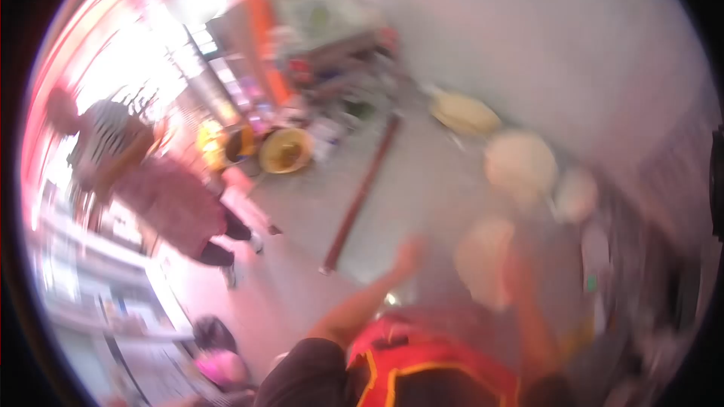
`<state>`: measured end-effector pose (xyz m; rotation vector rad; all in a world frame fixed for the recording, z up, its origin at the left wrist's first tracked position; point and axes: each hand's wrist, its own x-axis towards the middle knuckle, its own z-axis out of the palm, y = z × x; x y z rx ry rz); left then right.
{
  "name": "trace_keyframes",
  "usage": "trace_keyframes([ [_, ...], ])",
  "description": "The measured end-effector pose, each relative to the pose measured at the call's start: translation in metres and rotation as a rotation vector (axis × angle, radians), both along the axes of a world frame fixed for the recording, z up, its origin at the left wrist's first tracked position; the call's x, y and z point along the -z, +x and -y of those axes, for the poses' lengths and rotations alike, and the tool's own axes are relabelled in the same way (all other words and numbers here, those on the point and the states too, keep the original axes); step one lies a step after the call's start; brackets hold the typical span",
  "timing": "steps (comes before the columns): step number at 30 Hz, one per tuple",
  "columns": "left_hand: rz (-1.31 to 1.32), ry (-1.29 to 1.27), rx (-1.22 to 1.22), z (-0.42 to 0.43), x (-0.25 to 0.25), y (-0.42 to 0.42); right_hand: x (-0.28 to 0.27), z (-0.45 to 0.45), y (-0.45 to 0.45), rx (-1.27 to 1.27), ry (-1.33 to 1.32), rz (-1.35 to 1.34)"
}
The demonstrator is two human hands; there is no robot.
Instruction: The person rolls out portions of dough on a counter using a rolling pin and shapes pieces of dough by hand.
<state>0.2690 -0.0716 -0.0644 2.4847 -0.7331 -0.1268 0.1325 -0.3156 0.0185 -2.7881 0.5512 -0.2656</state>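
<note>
Motion blur smears both my hands. My left hand is over the near part of the grey table, apart from the dough, and its fingers do not show clearly. My right hand is at the right edge of a pale, flat round of dough and appears to grip it; the fingers are smeared. Beyond it are a larger pale round, a smaller one and a yellowish oval piece. A long brown rod, like a rolling pin, lies left of my hands.
A yellow bowl and blurred containers stand at the table's far left corner. A dark rack is at the back by the wall. On the left stands a person in an apron; another person in pink is lower left.
</note>
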Motion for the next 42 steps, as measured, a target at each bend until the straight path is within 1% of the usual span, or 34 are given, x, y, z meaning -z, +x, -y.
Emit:
trace_keyframes([
  [1,-0.033,-0.010,0.025,0.025,0.004,-0.005,0.013,-0.010,0.010,-0.099,0.118,0.010],
  [2,-0.065,-0.017,0.045,0.045,0.007,-0.009,-0.035,-0.050,0.018,-0.095,0.188,-0.107],
  [4,-0.141,-0.051,0.038,0.064,0.005,-0.013,-0.056,-0.107,0.024,-0.299,0.248,-0.009],
  [5,-0.176,-0.083,0.025,0.067,0.003,-0.015,-0.052,-0.119,0.029,-0.417,0.206,-0.007],
  [6,-0.219,-0.129,0.004,0.067,0.001,-0.019,-0.063,-0.138,0.031,-0.515,0.255,0.053],
  [7,-0.268,-0.190,-0.022,0.063,-0.005,-0.021,-0.081,-0.157,0.032,-0.602,0.309,0.113],
  [10,-0.388,-0.475,-0.160,0.043,-0.037,-0.015,-0.121,-0.181,0.037,-0.709,0.302,0.219],
  [13,-0.387,-0.830,-0.329,0.022,-0.087,0.005,-0.113,-0.184,0.033,-0.404,0.696,0.136],
  [14,-0.335,-0.908,-0.371,0.014,-0.105,0.014,-0.086,-0.179,0.035,-0.193,0.689,0.210],
  [15,-0.265,-0.974,-0.403,0.014,-0.117,0.024,-0.045,-0.172,0.046,0.014,0.678,0.281],
  [16,-0.173,-0.962,-0.422,0.017,-0.117,0.034,-0.045,-0.165,0.053,0.066,0.834,0.341],
  [17,-0.053,-0.885,-0.429,0.026,-0.100,0.044,-0.046,-0.158,0.061,0.122,0.986,0.413],
  [18,0.110,-0.716,-0.401,0.041,-0.058,0.060,-0.071,-0.152,0.065,0.020,1.311,0.477],
  [19,0.282,-0.550,-0.389,0.055,-0.016,0.076,-0.046,-0.136,0.080,0.100,1.385,0.416],
  [20,0.149,-0.523,-0.336,0.055,0.013,0.054,0.010,-0.103,0.064,0.269,1.422,0.329],
  [21,-0.048,-0.519,-0.285,0.032,0.032,0.043,0.110,-0.054,0.052,0.136,1.356,0.207],
  [22,-0.241,-0.518,-0.248,0.009,0.047,0.028,0.134,-0.040,0.048,0.213,1.197,0.104],
  [23,-0.358,-0.475,-0.217,-0.018,0.049,0.021,0.156,-0.028,0.045,0.284,1.046,-0.008],
  [24,-0.311,-0.300,-0.173,-0.037,0.029,0.011,0.114,-0.041,0.042,0.208,0.484,0.045],
  [25,-0.255,-0.130,-0.123,-0.055,0.008,0.001,0.089,-0.052,0.040,0.190,0.475,0.127],
  [26,0.012,0.082,-0.033,-0.066,0.003,-0.007,0.076,-0.057,0.045,0.125,0.384,0.041],
  [27,0.060,0.085,-0.023,-0.071,0.001,-0.010,0.052,-0.073,0.053,0.040,0.249,0.043],
  [28,0.120,0.076,-0.026,-0.069,-0.001,-0.012,0.038,-0.082,0.061,-0.082,0.201,0.087],
  [29,0.135,0.082,-0.037,-0.063,-0.005,-0.007,0.056,-0.083,0.072,-0.236,0.102,0.220],
  [31,0.162,0.100,-0.085,-0.055,-0.011,0.001,0.044,-0.108,0.097,-0.272,-0.033,0.219],
  [33,0.114,0.171,-0.096,-0.057,-0.010,-0.001,0.055,-0.118,0.104,-0.415,-0.096,0.229],
  [36,0.130,0.217,-0.095,-0.047,-0.012,0.009,0.077,-0.120,0.097,-0.375,-0.029,0.076],
  [39,0.083,0.239,-0.059,-0.070,-0.007,-0.020,0.063,-0.078,0.098,-0.419,0.417,0.223],
  [40,0.130,0.198,-0.063,-0.057,-0.009,0.003,0.054,-0.048,0.103,-0.343,0.337,0.294],
  [41,0.156,0.183,-0.086,-0.046,-0.017,0.017,0.039,-0.012,0.111,-0.171,0.366,0.276],
  [42,0.163,0.178,-0.109,-0.043,-0.031,0.012,0.034,0.029,0.116,0.039,0.475,0.335],
])
